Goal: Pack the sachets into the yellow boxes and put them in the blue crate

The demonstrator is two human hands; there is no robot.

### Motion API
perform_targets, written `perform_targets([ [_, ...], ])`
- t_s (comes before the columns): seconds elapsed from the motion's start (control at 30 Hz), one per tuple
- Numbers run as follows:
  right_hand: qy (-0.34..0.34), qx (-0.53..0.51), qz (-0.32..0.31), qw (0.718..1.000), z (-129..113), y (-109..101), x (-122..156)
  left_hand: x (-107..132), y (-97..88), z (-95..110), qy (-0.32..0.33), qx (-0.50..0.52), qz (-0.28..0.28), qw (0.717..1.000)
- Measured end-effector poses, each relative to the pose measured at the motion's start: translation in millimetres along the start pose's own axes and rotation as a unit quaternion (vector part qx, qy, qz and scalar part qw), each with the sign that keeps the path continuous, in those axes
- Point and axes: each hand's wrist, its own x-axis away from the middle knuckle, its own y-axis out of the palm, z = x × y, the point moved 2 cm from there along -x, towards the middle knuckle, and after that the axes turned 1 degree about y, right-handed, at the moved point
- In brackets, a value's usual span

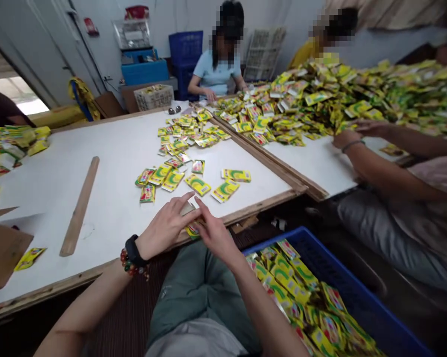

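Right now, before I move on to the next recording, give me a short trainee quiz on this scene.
1. True or false: the left hand wears a black wristband and a beaded bracelet.
2. What holds the yellow sachets beside the right hand? A) a blue crate B) a cardboard box C) a metal tray
3. Fill in the blank: the wooden strip lies on a ___ table.

Key: 1 true; 2 A; 3 white.
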Motion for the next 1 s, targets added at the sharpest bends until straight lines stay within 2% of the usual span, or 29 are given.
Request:
perform_targets([
  [0.1,0.074,-0.108,0.084,0.988,11.5,12.2,-20.0,15.4,15.5,-14.7,-0.108,0.102,0.142,0.979],
  [0.17,0.097,-0.152,0.118,0.977,19.5,14.2,-18.7,23.3,38.6,-16.4,-0.136,0.177,0.164,0.961],
  [0.27,0.107,-0.162,0.1,0.976,17.8,15.4,-7.7,25.9,71.0,-4.9,-0.202,0.233,0.201,0.93],
  [0.33,0.11,-0.141,0.074,0.981,11.2,15.3,-1.2,23.4,83.8,6.3,-0.274,0.254,0.249,0.894],
  [0.4,0.12,-0.126,0.064,0.983,5.9,14.8,1.7,18.9,90.9,16.1,-0.319,0.266,0.275,0.867],
  [0.5,0.163,-0.154,0.095,0.97,4.5,13.7,0.2,13.1,96.6,22.4,-0.318,0.252,0.301,0.863],
  [0.6,0.237,-0.263,0.083,0.931,8.1,16.5,-4.3,12.9,102.1,20.5,-0.297,0.225,0.317,0.872],
  [0.67,0.266,-0.325,0.077,0.904,10.9,18.5,-7.1,14.8,105.3,18.3,-0.28,0.207,0.306,0.886],
  [0.73,0.269,-0.344,0.097,0.894,13.3,18.9,-9.4,17.0,107.4,17.1,-0.259,0.191,0.281,0.904],
  [0.83,0.255,-0.315,0.113,0.907,12.5,17.5,-10.9,20.5,109.6,16.6,-0.234,0.196,0.259,0.917],
  [0.93,0.206,-0.227,0.085,0.948,4.1,14.2,-8.2,24.5,112.5,16.4,-0.239,0.217,0.272,0.906],
  [1.0,0.155,-0.158,0.061,0.973,-2.8,11.6,-2.5,26.2,113.7,17.2,-0.221,0.234,0.287,0.902],
])
